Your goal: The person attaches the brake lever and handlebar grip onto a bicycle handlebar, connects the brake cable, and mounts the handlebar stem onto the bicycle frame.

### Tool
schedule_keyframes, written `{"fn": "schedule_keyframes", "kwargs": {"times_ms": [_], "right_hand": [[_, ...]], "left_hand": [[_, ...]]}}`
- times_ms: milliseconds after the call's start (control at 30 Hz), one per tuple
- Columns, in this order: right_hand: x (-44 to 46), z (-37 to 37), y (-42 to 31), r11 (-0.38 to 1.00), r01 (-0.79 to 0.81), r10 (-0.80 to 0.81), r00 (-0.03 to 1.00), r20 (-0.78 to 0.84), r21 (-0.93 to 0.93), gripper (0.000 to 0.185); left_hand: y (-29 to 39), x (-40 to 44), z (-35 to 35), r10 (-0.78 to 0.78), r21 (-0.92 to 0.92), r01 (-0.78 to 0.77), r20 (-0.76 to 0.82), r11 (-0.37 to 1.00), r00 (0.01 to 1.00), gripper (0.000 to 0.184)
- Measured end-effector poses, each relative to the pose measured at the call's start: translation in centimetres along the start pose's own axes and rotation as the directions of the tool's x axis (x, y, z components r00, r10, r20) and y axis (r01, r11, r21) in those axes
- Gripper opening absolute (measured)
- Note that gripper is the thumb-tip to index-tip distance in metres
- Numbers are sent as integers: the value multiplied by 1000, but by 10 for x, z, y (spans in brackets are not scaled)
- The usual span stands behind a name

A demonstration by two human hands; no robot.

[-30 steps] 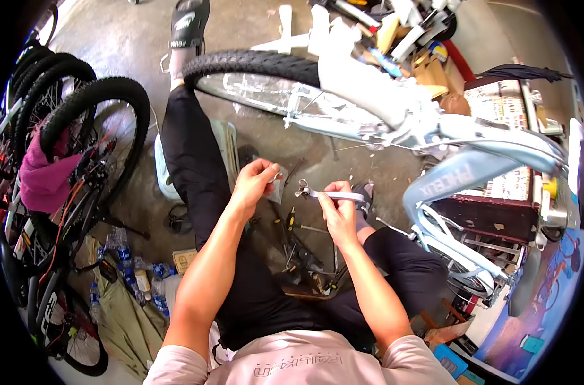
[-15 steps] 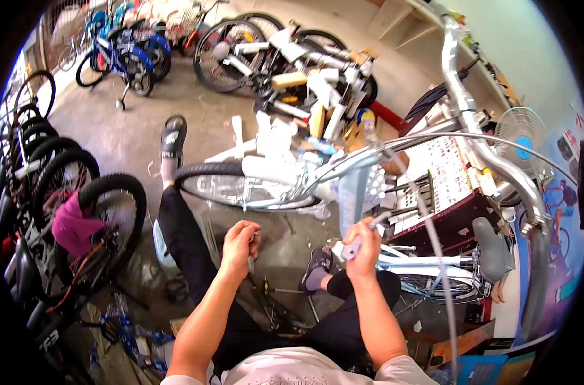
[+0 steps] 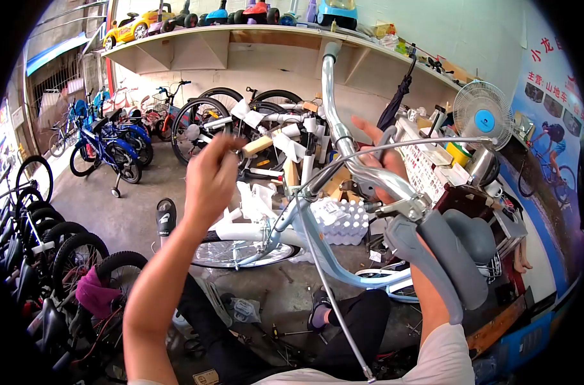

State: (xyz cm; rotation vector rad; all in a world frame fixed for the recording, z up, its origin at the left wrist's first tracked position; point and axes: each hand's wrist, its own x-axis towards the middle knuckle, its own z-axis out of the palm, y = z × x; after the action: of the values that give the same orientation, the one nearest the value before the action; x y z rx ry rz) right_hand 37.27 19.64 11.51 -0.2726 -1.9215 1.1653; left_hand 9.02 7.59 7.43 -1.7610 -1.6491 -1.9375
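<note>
A light-blue bicycle frame (image 3: 330, 263) lies in front of me, its silver handlebar (image 3: 362, 163) rising in the foreground. Left of the bar, my left hand (image 3: 212, 176) is raised with fingers curled together; whatever they hold is hidden. Behind the bar is my right hand (image 3: 389, 167), partly covered by it, with a grey brake lever (image 3: 387, 138) against the palm and one finger stretched out. Another grey brake lever (image 3: 427, 269) sits beside the grey grip (image 3: 455, 263) at the bar's near end. A loose cable (image 3: 334, 292) hangs down towards my lap.
White-wrapped bicycle parts (image 3: 292, 138) are piled by the wall. Several bicycles (image 3: 74, 256) stand along the left, one with a pink cloth (image 3: 96, 295). A fan (image 3: 483, 109) and a cluttered cabinet (image 3: 433, 170) are at right. Tools (image 3: 285, 333) lie on the floor.
My view has tilted up, bringing the wall shelf into sight. Both hands have risen from above my lap, the right one with the brake lever to behind the handlebar.
</note>
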Motion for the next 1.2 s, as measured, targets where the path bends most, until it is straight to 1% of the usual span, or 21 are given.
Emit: {"fn": "schedule_keyframes", "kwargs": {"times_ms": [33,100,167,233,267,333,367,400,467,500,567,633,667,700,800,967,1033,1067,1100,1133,1200], "right_hand": [[3,-6,8,998,62,-60,996,61,-29,54],[4,-6,6,998,61,-58,989,139,-19,53],[5,-8,15,993,87,-76,990,120,-85,50],[9,-11,17,993,97,-86,985,151,-61,47],[10,-11,22,970,179,-162,980,116,-163,44],[8,-8,16,957,158,-144,987,77,-243,42],[5,-6,12,948,131,-116,991,67,-290,42],[8,-3,21,965,200,-191,979,66,-171,42],[11,2,20,901,303,-312,950,22,-310,38],[12,5,16,853,355,-382,924,5,-384,36],[13,15,7,857,253,-309,949,-54,-449,34],[18,28,12,808,284,-402,906,-131,-517,32],[19,34,14,787,263,-410,899,-155,-558,32],[20,37,15,764,242,-420,890,-176,-598,32],[18,40,-7,739,152,-347,921,-178,-656,30],[21,26,-2,754,192,-323,941,-101,-628,28],[18,13,-4,867,176,-223,974,-48,-466,27],[15,7,-2,920,208,-264,956,-131,-333,27],[8,-4,-6,977,147,-176,966,-190,-158,28],[10,-12,7,978,202,-207,934,-292,-49,28],[10,-36,16,988,121,-83,940,-331,98,28]], "left_hand": [[9,26,8,19,42,-20,12,999,1000,25],[29,72,29,28,64,-33,77,997,997,29],[38,112,60,62,89,-69,78,994,995,31],[43,144,91,-65,11,64,124,998,990,26],[49,155,100,-60,17,58,126,998,990,26],[60,172,116,-278,-159,348,346,924,896,22],[66,178,120,-275,-155,344,348,926,896,22],[69,183,121,-314,-154,390,365,908,876,21],[74,192,122,-399,-141,488,407,862,822,21],[76,197,124,-407,-84,479,412,874,815,24],[73,205,138,-358,9,383,375,924,855,25],[80,210,139,-390,95,393,467,914,794,23],[86,207,146,-375,150,344,435,927,818,22],[88,207,150,-381,172,341,456,924,804,21],[92,203,160,-370,203,309,488,929,790,20],[92,205,164,-355,196,296,543,935,761,20],[91,205,162,-380,198,327,561,924,735,20],[92,203,162,-367,198,310,568,930,737,21],[93,202,161,-348,194,289,573,937,742,21],[92,203,160,-343,192,285,573,939,744,22],[96,203,156,-375,216,306,563,927,736,22]]}}
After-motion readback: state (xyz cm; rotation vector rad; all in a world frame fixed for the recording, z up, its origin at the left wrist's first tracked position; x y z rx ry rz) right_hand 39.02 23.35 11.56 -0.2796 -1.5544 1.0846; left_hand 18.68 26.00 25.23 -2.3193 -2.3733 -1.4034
